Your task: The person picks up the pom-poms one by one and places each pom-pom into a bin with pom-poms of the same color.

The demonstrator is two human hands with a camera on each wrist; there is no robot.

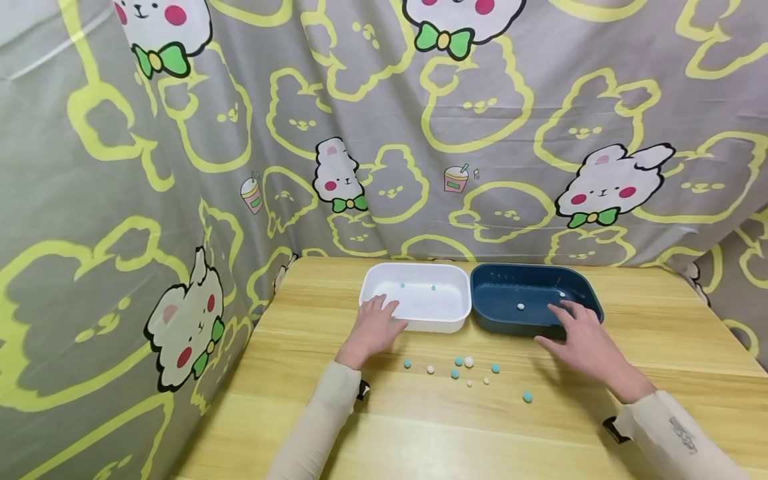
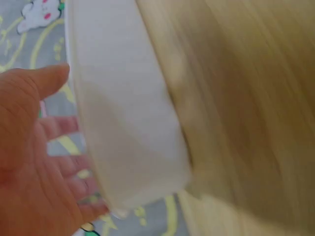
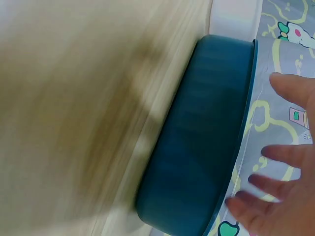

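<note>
My left hand (image 1: 375,327) hovers over the front left corner of a white tray (image 1: 426,327), its fingers spread and nothing seen in them. In the left wrist view, the thumb and fingers stand close to the tray's rim; whether they touch it I cannot tell. Two small blue balls (image 1: 433,288) lie inside. Above the front right side of a dark blue tray (image 1: 510,327) is my right hand (image 1: 585,340), fingers apart and holding nothing. Two small white balls (image 1: 521,307) sit in that tray.
Several loose balls lie on the wooden table (image 1: 420,433) in front of the trays, both blue balls (image 1: 527,397) and white balls (image 1: 430,369) of differing sizes. The trays stand side by side near a patterned grey curtain (image 1: 384,133), which also hangs along the left.
</note>
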